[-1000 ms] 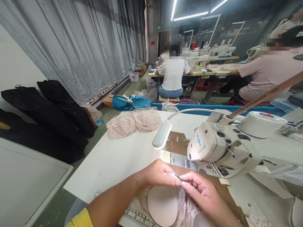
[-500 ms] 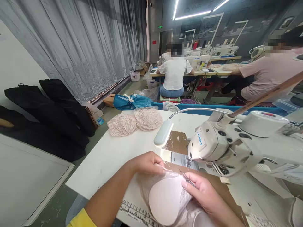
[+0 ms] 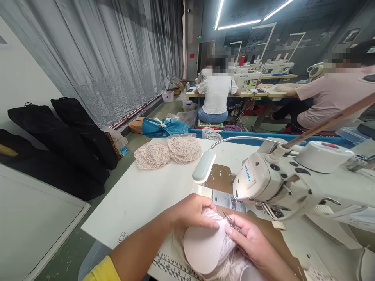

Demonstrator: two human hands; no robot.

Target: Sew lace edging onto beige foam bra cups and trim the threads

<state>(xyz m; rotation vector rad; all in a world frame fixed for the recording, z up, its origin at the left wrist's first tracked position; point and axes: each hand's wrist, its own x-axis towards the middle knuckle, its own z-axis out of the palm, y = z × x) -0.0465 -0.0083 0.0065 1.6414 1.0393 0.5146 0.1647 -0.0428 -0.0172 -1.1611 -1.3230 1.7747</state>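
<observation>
Two bare hands meet over a pale pink bra cup [image 3: 203, 249] at the near edge of a white table [image 3: 140, 195]. The left hand [image 3: 193, 212], stretched outward half a second ago, has come back in. Its fingers [image 3: 209, 223] now curl shut on the cup's lace edge. The right hand [image 3: 252, 244] grips small thread snips [image 3: 231, 221], fingers closed round them, with the tips just beside the left fingertips. The cup lies under both sets of fingers, touching them. Beyond the fingers stands a sewing machine [image 3: 263, 183] with its lamp [image 3: 203, 166]. The lace, drawn out a moment ago, is bunched again, which reads as a fresh grip on the edge being trimmed.
</observation>
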